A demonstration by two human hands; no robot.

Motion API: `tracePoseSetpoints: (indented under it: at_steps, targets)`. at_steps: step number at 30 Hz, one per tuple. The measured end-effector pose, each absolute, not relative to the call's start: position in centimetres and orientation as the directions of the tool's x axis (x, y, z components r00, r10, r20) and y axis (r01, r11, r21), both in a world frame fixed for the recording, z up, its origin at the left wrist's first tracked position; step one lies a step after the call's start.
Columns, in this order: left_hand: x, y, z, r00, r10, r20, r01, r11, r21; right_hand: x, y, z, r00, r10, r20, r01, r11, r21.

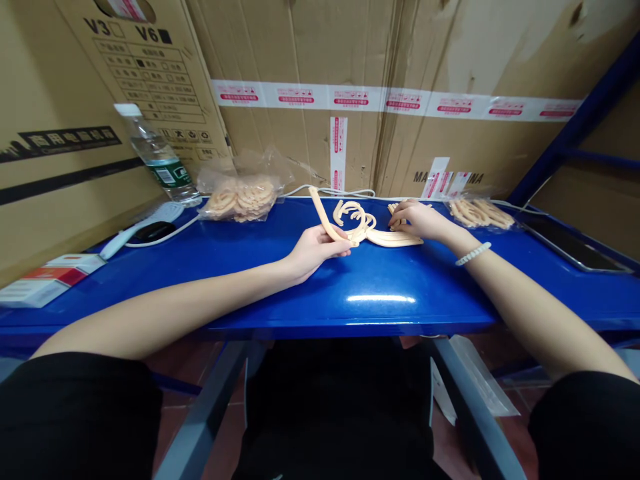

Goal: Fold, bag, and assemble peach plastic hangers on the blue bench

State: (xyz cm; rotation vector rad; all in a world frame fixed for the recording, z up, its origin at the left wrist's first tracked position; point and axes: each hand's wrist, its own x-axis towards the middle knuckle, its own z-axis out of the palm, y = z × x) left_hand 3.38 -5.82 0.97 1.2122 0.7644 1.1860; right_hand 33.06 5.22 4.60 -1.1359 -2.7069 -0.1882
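Note:
My left hand is closed round the lower end of a pale, slightly curved wood-like strip, which tilts up and to the left. Against its fingertips lie more pale pieces. In the middle of the blue table are several curled pale pieces and a flat stack of long curved strips. My right hand, with a beaded bracelet on the wrist, is just behind that stack. Its fingers bend down and close on short pale strips; the fingers partly hide them.
Clear plastic bags of similar pieces lie at the back left and back right. A water bottle, a white-and-red box and a dark mouse-like object stand left. A dark tablet-like slab lies right. Cardboard walls the back.

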Motion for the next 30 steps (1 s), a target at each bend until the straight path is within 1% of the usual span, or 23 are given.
tracePoseSetpoints:
  at_steps: [2,5,7,9,11,12,14,16,19,22,26,30]
  targets:
    - [3.3,-5.8,1.0,0.267,0.954,0.139,-0.265,-0.066,0.962,33.0,5.4,4.3,-0.678,0.688,0.256,0.715,0.699,0.013]
    - [3.2,-5.8,0.9,0.271,0.952,0.141,-0.262,-0.068,0.963,32.4,4.8,4.4,-0.645,0.685,0.339,0.715,0.698,-0.050]
    - [3.2,-5.8,0.9,0.276,0.949,0.150,-0.266,-0.075,0.961,31.8,3.9,4.8,-0.582,0.694,0.424,0.714,0.686,-0.143]
    - [3.2,-5.8,0.8,0.281,0.946,0.159,-0.273,-0.080,0.959,30.8,2.7,5.3,-0.463,0.718,0.520,0.687,0.661,-0.303]
    - [3.3,-5.8,0.8,0.277,0.946,0.166,-0.280,-0.086,0.956,29.8,1.3,5.8,-0.316,0.756,0.574,0.576,0.633,-0.517]
    - [3.3,-5.8,0.8,0.274,0.946,0.171,-0.280,-0.092,0.956,29.2,0.6,6.0,-0.258,0.783,0.566,0.484,0.612,-0.625]
    - [3.3,-5.9,0.8,0.269,0.945,0.185,-0.275,-0.108,0.955,28.2,-0.9,6.3,-0.205,0.843,0.498,0.274,0.538,-0.797]
    - [3.4,-6.0,0.8,0.269,0.944,0.194,-0.261,-0.123,0.958,27.2,-2.1,6.4,-0.218,0.891,0.398,0.098,0.426,-0.899]
    - [3.5,-6.1,0.8,0.264,0.944,0.199,-0.242,-0.135,0.961,26.1,-3.3,6.2,-0.268,0.932,0.243,-0.067,0.233,-0.970]
    - [3.6,-6.1,0.9,0.269,0.940,0.209,-0.237,-0.146,0.960,25.4,-3.7,5.6,-0.306,0.942,0.141,-0.145,0.100,-0.984]
    - [3.5,-6.2,1.0,0.288,0.929,0.233,-0.237,-0.167,0.957,25.2,-3.5,4.7,-0.344,0.930,0.126,-0.172,0.069,-0.983]
    - [3.5,-6.2,1.0,0.287,0.924,0.254,-0.255,-0.182,0.950,25.2,-3.5,4.6,-0.338,0.935,0.111,-0.235,0.030,-0.971]
